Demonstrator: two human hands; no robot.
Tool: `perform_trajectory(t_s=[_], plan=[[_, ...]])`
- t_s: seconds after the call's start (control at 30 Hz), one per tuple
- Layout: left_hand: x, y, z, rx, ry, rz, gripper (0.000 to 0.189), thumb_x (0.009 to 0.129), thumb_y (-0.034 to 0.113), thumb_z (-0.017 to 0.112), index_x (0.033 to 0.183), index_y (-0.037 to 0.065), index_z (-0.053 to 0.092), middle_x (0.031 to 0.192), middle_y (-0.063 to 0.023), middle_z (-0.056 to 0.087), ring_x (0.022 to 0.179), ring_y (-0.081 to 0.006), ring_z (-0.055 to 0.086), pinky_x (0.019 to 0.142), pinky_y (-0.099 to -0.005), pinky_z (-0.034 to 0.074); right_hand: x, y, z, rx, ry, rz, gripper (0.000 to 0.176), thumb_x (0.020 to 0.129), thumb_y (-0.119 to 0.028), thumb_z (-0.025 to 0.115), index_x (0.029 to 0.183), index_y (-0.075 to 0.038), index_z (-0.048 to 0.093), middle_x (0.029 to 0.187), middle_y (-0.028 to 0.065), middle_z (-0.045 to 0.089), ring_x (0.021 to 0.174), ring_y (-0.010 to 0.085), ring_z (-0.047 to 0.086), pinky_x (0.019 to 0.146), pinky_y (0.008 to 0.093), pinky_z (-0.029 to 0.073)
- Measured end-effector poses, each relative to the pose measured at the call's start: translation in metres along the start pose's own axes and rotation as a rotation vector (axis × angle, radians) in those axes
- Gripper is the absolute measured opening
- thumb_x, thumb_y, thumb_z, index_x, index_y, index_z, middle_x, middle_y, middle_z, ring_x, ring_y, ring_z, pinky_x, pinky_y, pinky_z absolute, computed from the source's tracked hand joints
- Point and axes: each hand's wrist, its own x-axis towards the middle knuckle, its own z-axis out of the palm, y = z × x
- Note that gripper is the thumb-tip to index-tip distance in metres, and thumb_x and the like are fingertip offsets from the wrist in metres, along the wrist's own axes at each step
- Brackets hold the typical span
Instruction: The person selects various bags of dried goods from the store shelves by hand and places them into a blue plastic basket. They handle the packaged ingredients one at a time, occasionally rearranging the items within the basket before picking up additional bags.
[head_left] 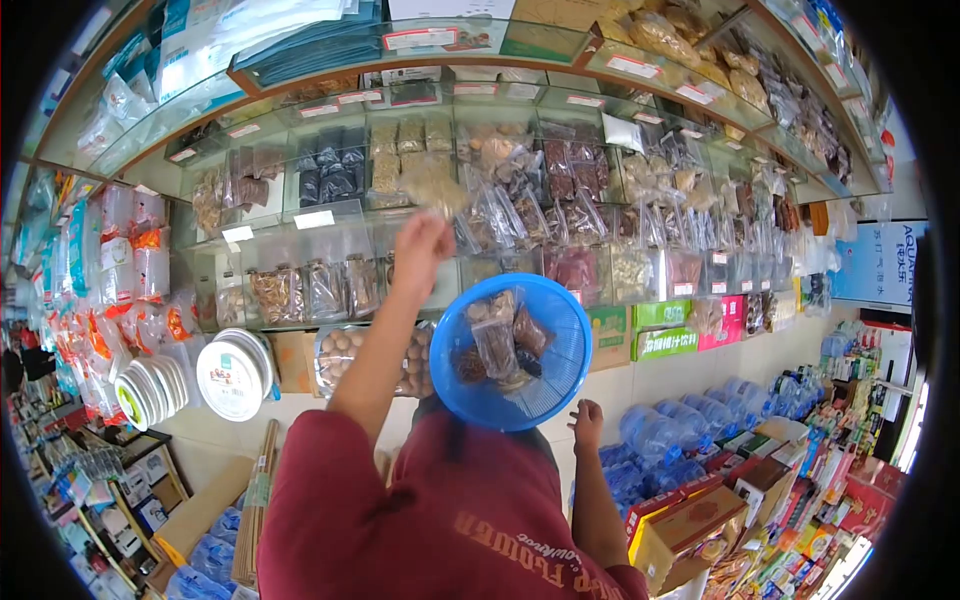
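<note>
One head-worn fisheye view looks forward and down at glass shelves (270, 218) nearby

Glass-fronted shelves (545, 70), clear packets (327, 291) in rows

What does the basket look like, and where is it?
Start at the glass-fronted shelves, then find the dark red shirt below them in view. Between the two is a round, open basket with clear bags inside; its bright blue mesh sets it apart from the green boxes to its right.

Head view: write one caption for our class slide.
Left hand holds a plastic packet at glass-fronted shelves; blue basket of packets nearby.
</note>
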Motion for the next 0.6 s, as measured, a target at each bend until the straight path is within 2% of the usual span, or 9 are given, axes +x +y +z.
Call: perform_trajectory(t_s=[0.1,0.2,0.27,0.33,0.43,0.47,0.53,0.57,0.6], plan=[[-0.091,-0.024,-0.006,0.048,-0.169,-0.055,0.011,0.09,0.015,0.055,0.085,0.008,0.049,0.072,-0.0053,0.055,0.064,-0.014,0.053,0.058,-0.027,0.044,-0.001,-0.016,0.009,0.137,-0.089,-0.013,0.027,0.089,-0.027,0.053,0.105,-0.006,0.052,0.091,0.0056,0.057,0.076,0.0148,0.058,0.054,0.0257,0.048],[-0.156,-0.066,-0.013,0.211,-0.248,-0.206,0.01,0.089,0.011,0.054,0.082,0.007,0.049,0.077,-0.008,0.06,0.067,-0.014,0.057,0.062,-0.027,0.046,-0.001,-0.026,0.019,0.167,-0.166,-0.05,0.028,0.09,-0.028,0.052,0.108,-0.006,0.052,0.091,0.0044,0.058,0.077,0.0135,0.058,0.054,0.0254,0.049],[-0.173,-0.094,-0.008,0.219,-0.312,-0.223,0.009,0.09,0.01,0.054,0.082,0.007,0.05,0.078,-0.0084,0.061,0.068,-0.0135,0.058,0.063,-0.027,0.047,0.003,-0.032,0.022,0.162,-0.249,-0.062,0.03,0.09,-0.028,0.053,0.109,-0.005,0.051,0.091,0.0041,0.059,0.077,0.0136,0.058,0.055,0.0264,0.05],[-0.18,-0.117,0.009,0.205,-0.463,-0.244,0.003,0.091,0.009,0.051,0.091,0.007,0.053,0.08,-0.005,0.06,0.074,-0.012,0.059,0.068,-0.0258,0.048,0.015,-0.033,0.022,0.155,-0.321,-0.07,0.033,0.089,-0.028,0.055,0.113,-0.005,0.049,0.093,0.0049,0.059,0.078,0.0137,0.058,0.057,0.028,0.052],[-0.171,-0.145,0.034,0.326,-0.451,-0.299,0.012,0.091,0.016,0.053,0.094,0.004,0.053,0.083,-0.0067,0.061,0.077,-0.0139,0.06,0.069,-0.0286,0.048,0.028,-0.042,0.02,0.046,-0.461,-0.006,0.037,0.087,-0.027,0.057,0.118,-0.01,0.047,0.098,0.0066,0.059,0.08,0.0175,0.06,0.061,0.0355,0.053],[-0.167,-0.161,0.035,0.331,-0.44,-0.274,0.012,0.091,0.016,0.053,0.094,0.004,0.053,0.083,-0.0067,0.061,0.077,-0.0139,0.06,0.069,-0.0286,0.048,0.033,-0.045,0.017,0.044,-0.48,-0.026,0.037,0.087,-0.027,0.057,0.118,-0.01,0.047,0.098,0.0066,0.059,0.08,0.0175,0.06,0.061,0.0355,0.053],[-0.167,-0.196,0.027,0.982,-0.24,-0.247,0.024,0.088,0.026,0.056,0.096,0.003,0.054,0.085,-0.0089,0.062,0.081,-0.0172,0.06,0.071,-0.0324,0.048,0.044,-0.047,0.01,-0.118,-0.514,-0.056,0.036,0.085,-0.027,0.059,0.115,-0.01,0.048,0.098,0.0071,0.059,0.081,0.0208,0.06,0.064,0.039,0.052],[-0.175,-0.199,0.027,1.199,-0.208,-0.265,0.032,0.086,0.032,0.056,0.098,0.003,0.055,0.087,-0.0138,0.062,0.082,-0.0237,0.06,0.073,-0.0357,0.047,0.048,-0.049,0.006,-0.109,-0.562,-0.024,0.037,0.084,-0.027,0.06,0.114,-0.009,0.049,0.1,0.0085,0.058,0.083,0.0233,0.06,0.068,0.04,0.052],[-0.186,-0.195,0.029,1.21,-0.188,-0.241,0.032,0.086,0.032,0.056,0.098,0.003,0.055,0.087,-0.0138,0.062,0.082,-0.0237,0.06,0.073,-0.0357,0.047,0.055,-0.052,0.002,-0.102,-0.582,-0.047,0.037,0.084,-0.027,0.06,0.114,-0.009,0.049,0.1,0.0085,0.058,0.083,0.0233,0.06,0.068,0.04,0.052]])
